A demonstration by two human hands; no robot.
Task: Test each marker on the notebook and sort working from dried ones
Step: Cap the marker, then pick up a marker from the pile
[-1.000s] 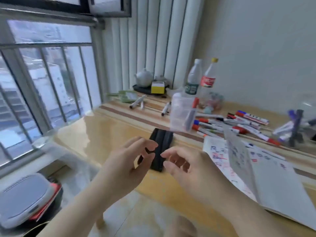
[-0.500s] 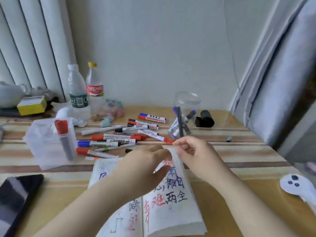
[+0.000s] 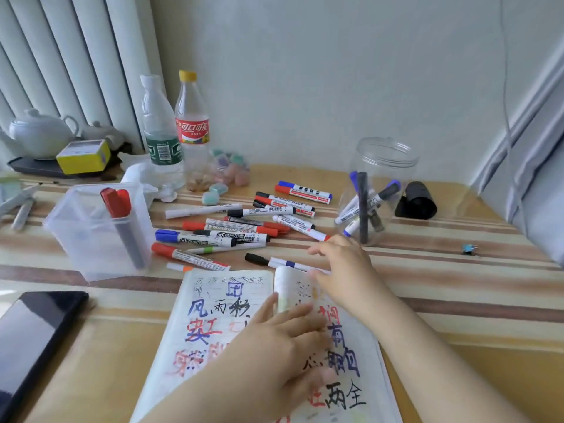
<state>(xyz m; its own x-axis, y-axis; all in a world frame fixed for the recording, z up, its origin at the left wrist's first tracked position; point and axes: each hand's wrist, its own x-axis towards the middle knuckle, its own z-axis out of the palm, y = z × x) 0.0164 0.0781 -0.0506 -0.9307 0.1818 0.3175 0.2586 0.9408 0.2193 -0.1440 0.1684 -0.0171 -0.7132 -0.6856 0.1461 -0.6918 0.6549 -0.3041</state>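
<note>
An open notebook [image 3: 213, 303] covered in red, blue and black writing lies at the table's front. My left hand [image 3: 274, 340] presses flat on its pages with straight fingers. My right hand [image 3: 341, 270] rests at the top of the right page, fingers spread, beside a curled page. Several capped markers [image 3: 232, 230] lie in a pile behind the notebook. Just past the top edge a thin black-capped marker [image 3: 274, 261] lies on the table. A clear square bin [image 3: 91, 239] on the left holds a red-capped marker. Further markers stand in a round clear jar [image 3: 375, 190] on the right.
Two plastic bottles [image 3: 177, 132], pastel erasers [image 3: 213, 193] and a white teapot [image 3: 39, 132] stand at the back left. A dark phone [image 3: 33, 337] lies front left, a black cylinder [image 3: 416, 201] right of the jar. A grey curtain [image 3: 537, 178] hangs at the right edge.
The view swung right from the window to the marker pile. My hands dropped from holding a page up to lying on the opened notebook.
</note>
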